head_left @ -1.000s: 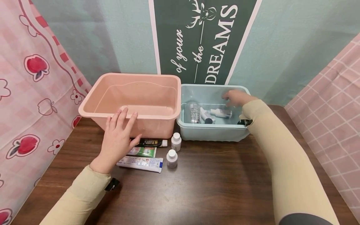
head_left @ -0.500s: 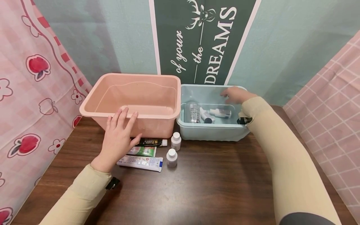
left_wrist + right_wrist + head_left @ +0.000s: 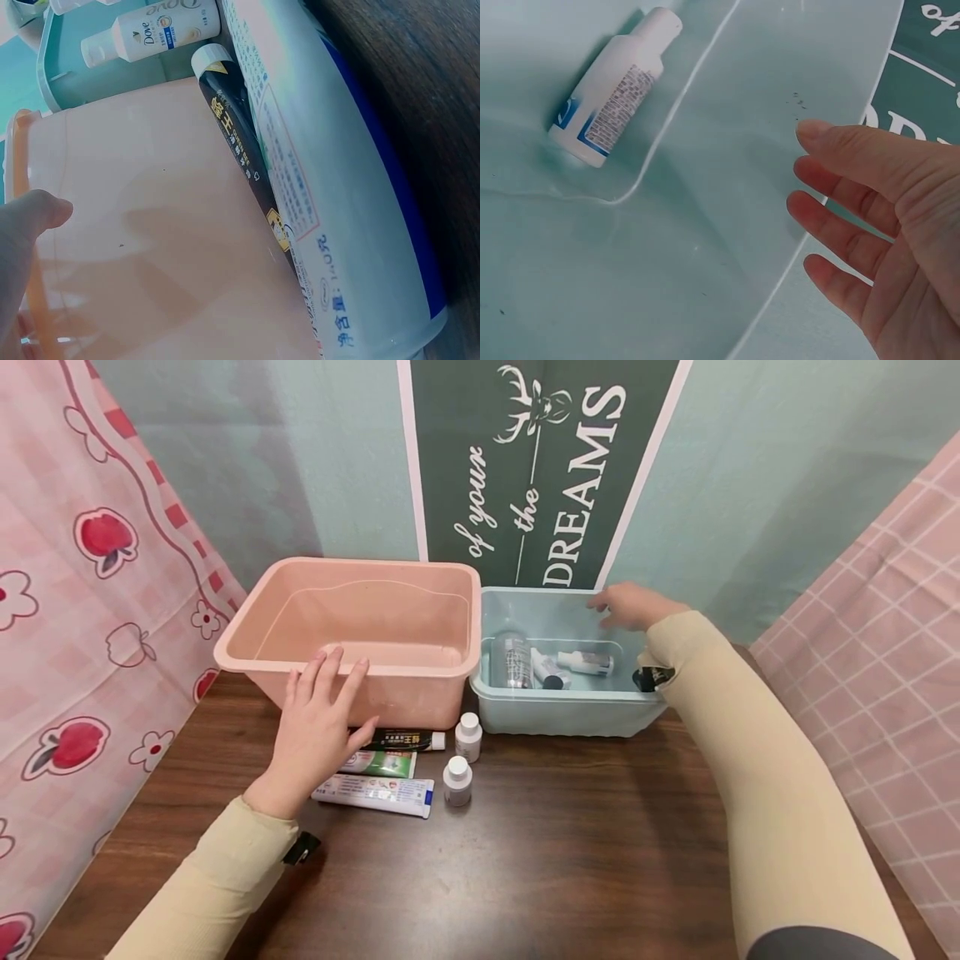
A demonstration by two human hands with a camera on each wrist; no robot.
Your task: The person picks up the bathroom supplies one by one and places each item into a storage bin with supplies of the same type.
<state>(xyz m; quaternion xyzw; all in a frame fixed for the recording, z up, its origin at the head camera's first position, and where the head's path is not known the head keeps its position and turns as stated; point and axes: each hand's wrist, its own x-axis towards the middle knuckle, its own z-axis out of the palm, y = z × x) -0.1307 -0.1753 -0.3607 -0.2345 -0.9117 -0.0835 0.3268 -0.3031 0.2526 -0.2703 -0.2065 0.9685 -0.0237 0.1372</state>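
Observation:
My left hand (image 3: 315,727) rests at the front rim of a pink plastic bin (image 3: 352,697), fingers extended over the edge. In the left wrist view its thumb (image 3: 51,210) lies by the bin's outer wall. Over the back right of a light-blue bin (image 3: 555,714), my right hand (image 3: 633,606) holds nothing, its fingers loosely bent. Inside the blue bin lie a clear bottle (image 3: 514,660), a white bottle with a dark cap (image 3: 550,670) and a small white bottle (image 3: 587,662). The right wrist view shows that small white bottle (image 3: 611,94) apart from my hand.
Before the pink bin lie a black toothpaste tube (image 3: 405,741), a green-and-white tube (image 3: 386,764) and a white tube with a blue end (image 3: 382,794). Two small white-capped bottles, a rear one (image 3: 468,739) and a front one (image 3: 457,782), stand beside them on the wooden table (image 3: 555,860).
My right hand has risen slightly toward the blue bin's back right rim. The left hand stays at the pink bin's rim, and the bins and their contents stay put.

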